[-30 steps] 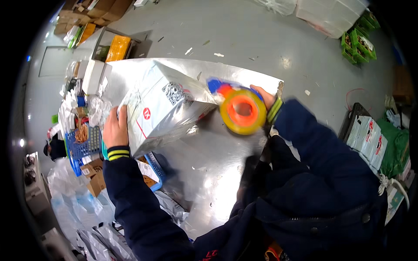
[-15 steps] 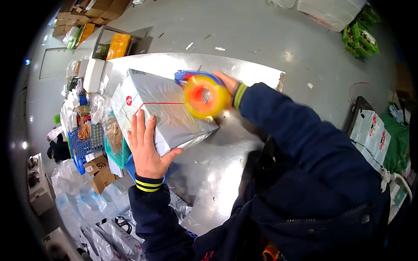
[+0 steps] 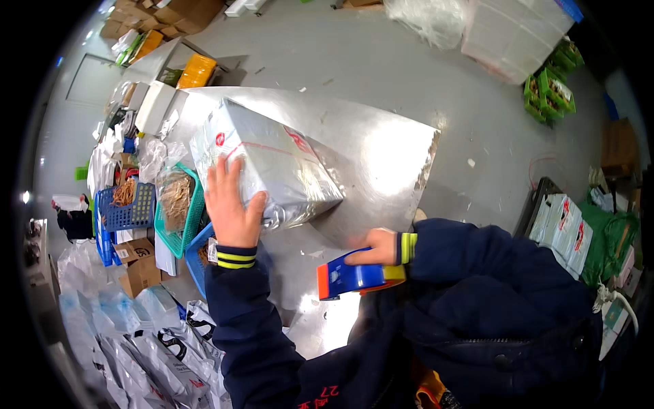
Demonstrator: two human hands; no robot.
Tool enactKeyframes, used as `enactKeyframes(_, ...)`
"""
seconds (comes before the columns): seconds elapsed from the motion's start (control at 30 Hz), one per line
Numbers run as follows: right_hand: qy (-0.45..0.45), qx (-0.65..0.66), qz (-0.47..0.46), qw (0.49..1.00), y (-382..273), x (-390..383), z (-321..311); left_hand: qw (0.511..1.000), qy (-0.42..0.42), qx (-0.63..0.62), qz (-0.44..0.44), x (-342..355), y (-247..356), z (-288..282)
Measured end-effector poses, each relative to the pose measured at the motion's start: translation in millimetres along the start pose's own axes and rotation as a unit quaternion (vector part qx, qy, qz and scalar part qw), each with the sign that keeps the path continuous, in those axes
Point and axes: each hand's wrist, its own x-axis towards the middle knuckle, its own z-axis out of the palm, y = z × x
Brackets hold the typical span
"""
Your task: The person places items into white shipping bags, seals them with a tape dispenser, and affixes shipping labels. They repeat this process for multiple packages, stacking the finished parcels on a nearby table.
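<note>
A large box-shaped parcel in silvery plastic wrap [image 3: 286, 174] lies on the metal table [image 3: 375, 136], a red line running over its top. My left hand [image 3: 231, 204] rests on its near left side, palm down with fingers spread. To the right of the parcel's near end, my right hand [image 3: 377, 247] grips a blue tape dispenser [image 3: 354, 274] with an orange-red end. The dispenser stands apart from the parcel, close to my body. The yellow tape roll is mostly hidden in it.
Left of the table stand a teal basket [image 3: 194, 218] with a bag of dried strips and a blue basket [image 3: 139, 213]. Silver plastic bags [image 3: 150, 368] pile up at lower left. Wrapped parcels [image 3: 562, 232] sit at right. Green crates [image 3: 548, 95] stand on the floor, far right.
My right hand has drawn the tape dispenser off the parcel's top, down and toward my body. The left hand stays on the parcel. The view has shifted slightly.
</note>
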Motion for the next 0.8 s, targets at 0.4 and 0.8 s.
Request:
enactKeyframes(0.4, 0.178, -0.494, 0.097, 0.846, 57, 83, -151, 0.71, 0.176, -0.479, -0.486, -191, -55, 122)
enactKeyframes(0.8, -0.072, -0.276, -0.061, 0.957, -36, 246, -115, 0.278, 0.418, -0.658, -0.561, -200, 114, 184)
